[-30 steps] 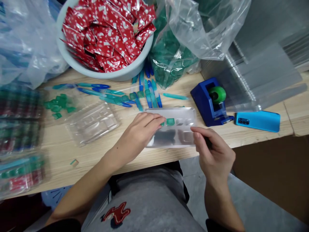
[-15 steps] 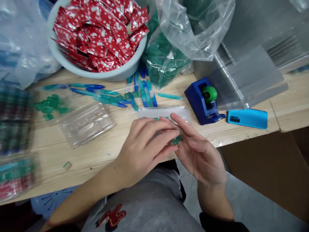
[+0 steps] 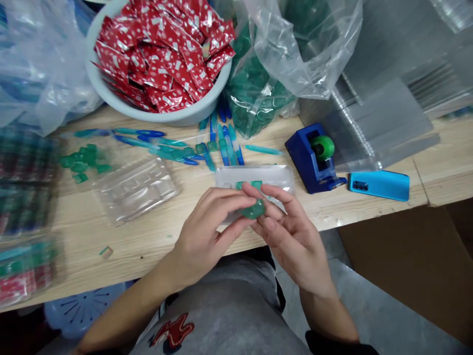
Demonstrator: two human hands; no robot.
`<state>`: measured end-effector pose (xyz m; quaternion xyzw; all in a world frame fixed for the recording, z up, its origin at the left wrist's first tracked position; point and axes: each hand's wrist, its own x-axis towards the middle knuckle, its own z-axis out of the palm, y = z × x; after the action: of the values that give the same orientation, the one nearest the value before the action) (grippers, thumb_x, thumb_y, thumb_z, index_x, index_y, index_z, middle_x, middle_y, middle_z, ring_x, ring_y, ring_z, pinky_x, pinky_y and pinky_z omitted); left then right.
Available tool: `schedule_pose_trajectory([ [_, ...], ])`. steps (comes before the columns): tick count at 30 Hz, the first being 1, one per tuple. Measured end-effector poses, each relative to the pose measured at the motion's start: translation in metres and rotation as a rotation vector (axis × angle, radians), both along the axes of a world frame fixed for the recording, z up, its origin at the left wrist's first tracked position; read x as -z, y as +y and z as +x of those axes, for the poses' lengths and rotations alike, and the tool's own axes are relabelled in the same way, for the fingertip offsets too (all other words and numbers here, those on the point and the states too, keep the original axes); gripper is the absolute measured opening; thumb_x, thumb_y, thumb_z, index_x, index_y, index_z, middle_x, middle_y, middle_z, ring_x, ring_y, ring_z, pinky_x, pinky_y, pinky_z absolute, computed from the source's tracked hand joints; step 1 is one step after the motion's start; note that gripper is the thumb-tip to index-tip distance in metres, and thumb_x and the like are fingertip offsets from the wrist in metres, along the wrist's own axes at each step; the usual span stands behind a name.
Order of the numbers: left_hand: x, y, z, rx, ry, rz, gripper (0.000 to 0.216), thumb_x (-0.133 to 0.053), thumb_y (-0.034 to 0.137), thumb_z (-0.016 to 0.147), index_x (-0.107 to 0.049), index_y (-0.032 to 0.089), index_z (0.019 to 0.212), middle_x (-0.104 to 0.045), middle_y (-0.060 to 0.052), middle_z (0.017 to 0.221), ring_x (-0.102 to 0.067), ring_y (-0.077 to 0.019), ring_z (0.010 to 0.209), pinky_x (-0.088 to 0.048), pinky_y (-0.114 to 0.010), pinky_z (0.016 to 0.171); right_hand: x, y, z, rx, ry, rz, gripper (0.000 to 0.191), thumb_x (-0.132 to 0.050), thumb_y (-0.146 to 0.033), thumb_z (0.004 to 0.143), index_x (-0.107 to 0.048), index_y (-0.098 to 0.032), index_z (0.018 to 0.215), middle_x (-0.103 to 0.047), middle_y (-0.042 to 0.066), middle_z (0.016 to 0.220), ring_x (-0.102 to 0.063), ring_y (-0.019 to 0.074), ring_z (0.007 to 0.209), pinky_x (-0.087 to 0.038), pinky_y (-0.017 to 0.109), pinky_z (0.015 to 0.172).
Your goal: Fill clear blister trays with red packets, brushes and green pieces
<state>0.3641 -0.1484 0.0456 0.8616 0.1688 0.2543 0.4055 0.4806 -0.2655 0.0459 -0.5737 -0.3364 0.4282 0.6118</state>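
Small green translucent pieces (image 3: 254,209) are held between my two hands, over the table's front part; how many there are I cannot make out. My left hand (image 3: 207,229) pinches them from the left with thumb and fingers. From the other side, my right hand (image 3: 301,241) has its thumb and bent fingertips closed around their right end. Just behind the fingers lies a white shallow tray (image 3: 254,172), partly covered by my hands. Green cubes (image 3: 256,185) sit in it.
A blue tub (image 3: 162,116) of red packets stands behind. Blue-green pens (image 3: 158,143), green cubes (image 3: 83,158) and a clear plastic tray (image 3: 136,190) lie left. A bag of green pieces (image 3: 254,98), a tape dispenser (image 3: 310,158) and a blue phone (image 3: 380,185) are at right.
The green pieces have moved left, out of my right palm area to between both hands' fingertips. My right fingers have curled in, and the view has shifted slightly.
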Motion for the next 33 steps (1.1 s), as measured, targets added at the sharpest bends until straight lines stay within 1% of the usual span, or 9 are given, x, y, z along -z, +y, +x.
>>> schedule_pose_trajectory([
  [3,0.003,-0.004,-0.009,0.011,-0.016,0.029,0.024,-0.057,0.01,0.092,-0.056,0.024,0.111,-0.063,-0.003,0.104,-0.062,-0.0158,0.102,-0.054,-0.031,0.087,0.003,-0.001,-0.006,0.08,-0.067,0.03,0.021,-0.053,-0.019,0.095,-0.053,-0.025,0.116,-0.068,0.007,0.123,-0.065,0.0157,0.118,-0.059,0.033,0.095],
  [7,0.005,-0.01,-0.025,0.053,0.018,-0.014,0.023,-0.058,0.013,0.092,-0.055,0.022,0.113,-0.063,-0.005,0.104,-0.061,-0.0162,0.102,-0.054,-0.031,0.087,0.011,-0.006,-0.008,0.077,-0.236,0.045,0.021,-0.063,-0.012,0.089,-0.063,-0.024,0.106,-0.072,0.003,0.106,-0.07,0.0134,0.102,-0.06,0.027,0.086],
  [11,0.006,-0.007,-0.037,0.036,0.037,-0.29,0.011,-0.055,0.015,0.094,-0.056,0.024,0.101,-0.063,-0.003,0.098,-0.063,-0.0148,0.094,-0.056,-0.029,0.082,0.017,-0.005,-0.007,0.014,-0.418,0.061,0.019,-0.065,-0.012,0.087,-0.065,-0.023,0.102,-0.069,0.001,0.092,-0.067,0.0122,0.086,-0.059,0.024,0.074],
  [14,0.004,0.004,-0.04,0.058,0.129,-0.439,0.015,-0.054,0.016,0.094,-0.055,0.024,0.107,-0.064,-0.003,0.097,-0.065,-0.0142,0.092,-0.056,-0.026,0.08,0.015,0.003,-0.008,-0.048,-0.523,0.074,0.019,-0.064,-0.012,0.088,-0.061,-0.021,0.104,-0.068,0.001,0.091,-0.065,0.0102,0.079,-0.057,0.022,0.07],
  [17,0.0,0.016,-0.04,0.097,0.262,-0.429,0.02,-0.053,0.016,0.094,-0.057,0.024,0.111,-0.064,-0.002,0.101,-0.063,-0.0136,0.096,-0.054,-0.026,0.085,0.011,0.012,-0.007,-0.121,-0.63,0.075,0.019,-0.059,-0.012,0.092,-0.059,-0.021,0.109,-0.069,0.002,0.095,-0.066,0.011,0.084,-0.057,0.023,0.073],
  [20,-0.004,0.024,-0.035,0.082,0.298,-0.441,0.012,-0.051,0.016,0.094,-0.06,0.023,0.1,-0.063,0.0,0.098,-0.062,-0.0117,0.094,-0.05,-0.024,0.085,0.009,0.019,-0.005,-0.118,-0.676,0.064,0.019,-0.058,-0.013,0.092,-0.058,-0.02,0.11,-0.069,0.002,0.094,-0.066,0.0105,0.085,-0.056,0.021,0.073],
  [23,-0.005,0.028,-0.029,0.05,0.274,-0.506,0.008,-0.053,0.017,0.092,-0.058,0.022,0.092,-0.061,0.001,0.093,-0.06,-0.011,0.091,-0.049,-0.022,0.082,0.01,0.021,-0.002,-0.062,-0.654,0.028,0.024,-0.062,-0.014,0.09,-0.058,-0.02,0.113,-0.066,0.001,0.091,-0.063,0.0087,0.08,-0.054,0.019,0.073],
  [28,-0.003,0.033,-0.025,0.13,0.327,-0.65,0.015,-0.054,0.021,0.091,-0.059,0.024,0.104,-0.062,0.001,0.098,-0.06,-0.0114,0.093,-0.047,-0.024,0.083,0.016,0.018,0.001,-0.09,-0.466,-0.002,0.036,-0.063,-0.014,0.09,-0.058,-0.026,0.123,-0.064,-0.001,0.094,-0.061,0.0069,0.083,-0.052,0.017,0.078],
  [33,-0.003,0.03,-0.024,0.099,0.293,-0.729,0.005,-0.056,0.022,0.089,-0.059,0.023,0.093,-0.062,0.003,0.092,-0.059,-0.0103,0.089,-0.047,-0.022,0.08,0.013,0.02,0.005,-0.11,-0.261,-0.03,0.029,-0.06,-0.016,0.092,-0.066,-0.03,0.117,-0.063,-0.002,0.09,-0.06,0.0073,0.083,-0.051,0.017,0.073],
])
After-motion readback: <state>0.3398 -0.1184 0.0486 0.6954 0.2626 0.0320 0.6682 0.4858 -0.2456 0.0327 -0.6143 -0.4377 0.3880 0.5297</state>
